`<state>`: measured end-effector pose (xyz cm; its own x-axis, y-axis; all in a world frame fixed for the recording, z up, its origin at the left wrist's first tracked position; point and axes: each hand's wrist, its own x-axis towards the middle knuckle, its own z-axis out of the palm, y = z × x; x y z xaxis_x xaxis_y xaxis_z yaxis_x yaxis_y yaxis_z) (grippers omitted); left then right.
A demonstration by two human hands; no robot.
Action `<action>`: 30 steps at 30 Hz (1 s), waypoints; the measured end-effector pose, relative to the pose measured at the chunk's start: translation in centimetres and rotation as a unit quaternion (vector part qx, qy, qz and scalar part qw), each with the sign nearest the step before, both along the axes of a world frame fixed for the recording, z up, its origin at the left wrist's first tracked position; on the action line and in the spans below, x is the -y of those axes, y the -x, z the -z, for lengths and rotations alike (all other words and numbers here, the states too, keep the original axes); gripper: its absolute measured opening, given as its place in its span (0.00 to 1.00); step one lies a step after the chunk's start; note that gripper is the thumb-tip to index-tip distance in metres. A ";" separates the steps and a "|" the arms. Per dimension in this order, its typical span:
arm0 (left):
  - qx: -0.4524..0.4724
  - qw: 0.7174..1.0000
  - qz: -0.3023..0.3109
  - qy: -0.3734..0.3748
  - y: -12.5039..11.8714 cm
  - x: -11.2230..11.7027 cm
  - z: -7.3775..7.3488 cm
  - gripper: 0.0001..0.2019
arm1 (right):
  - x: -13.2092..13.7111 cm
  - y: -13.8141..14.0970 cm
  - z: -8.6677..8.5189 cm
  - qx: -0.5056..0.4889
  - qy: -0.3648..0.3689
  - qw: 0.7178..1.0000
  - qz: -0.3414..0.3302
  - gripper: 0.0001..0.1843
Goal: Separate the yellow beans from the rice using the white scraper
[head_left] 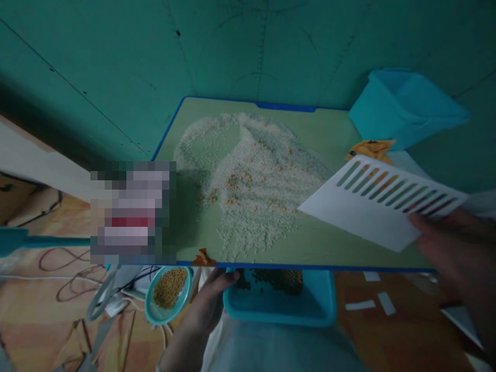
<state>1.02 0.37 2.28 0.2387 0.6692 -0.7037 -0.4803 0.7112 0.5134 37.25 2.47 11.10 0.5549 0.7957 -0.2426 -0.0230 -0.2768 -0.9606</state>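
My right hand (pixel 445 232), at the table's right side, is closed on a white flat scraper (pixel 360 214) with a row of slots. The scraper's left corner is close to a spread pile of white rice-like grains (pixel 251 175). Scattered through the pile are yellow-orange kernels (pixel 248 178). Below the table's front edge my left hand (pixel 211 299) grips the left rim of a blue plastic bin (pixel 318 305). Small dark green grains (pixel 267 279) lie in the bin, partly hidden by the table edge. The scraper hides part of my right hand's fingers.
The green table (pixel 318 248) has a blue edge and meets a green wall. A light blue bin (pixel 387 113) and orange cloth-like item (pixel 374 150) are at the back right. A blurred-out box (pixel 134 217) stands left. A round dish of tan grains (pixel 170 289) and cables are lower left.
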 end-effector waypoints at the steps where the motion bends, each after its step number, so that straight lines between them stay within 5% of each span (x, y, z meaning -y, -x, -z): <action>1: 0.000 1.000 0.002 0.000 -0.2 0.0 0.0 0.17 | -0.1 -0.2 0.0 -0.012 -0.009 1.000 0.000 0.25; 5: -0.003 1.000 0.001 0.005 -0.7 0.0 0.0 0.17 | -1.0 -0.4 -0.5 -0.022 -0.061 0.998 -0.025 0.21; 15: -0.028 0.999 0.011 0.028 -0.8 -0.1 -0.2 0.19 | -2.3 0.9 -0.4 -0.062 -0.059 0.995 -0.056 0.19; 30: -0.028 0.999 0.017 0.033 -1.5 -0.3 -0.1 0.22 | 0.5 0.7 -0.5 -0.049 0.010 0.998 -0.050 0.11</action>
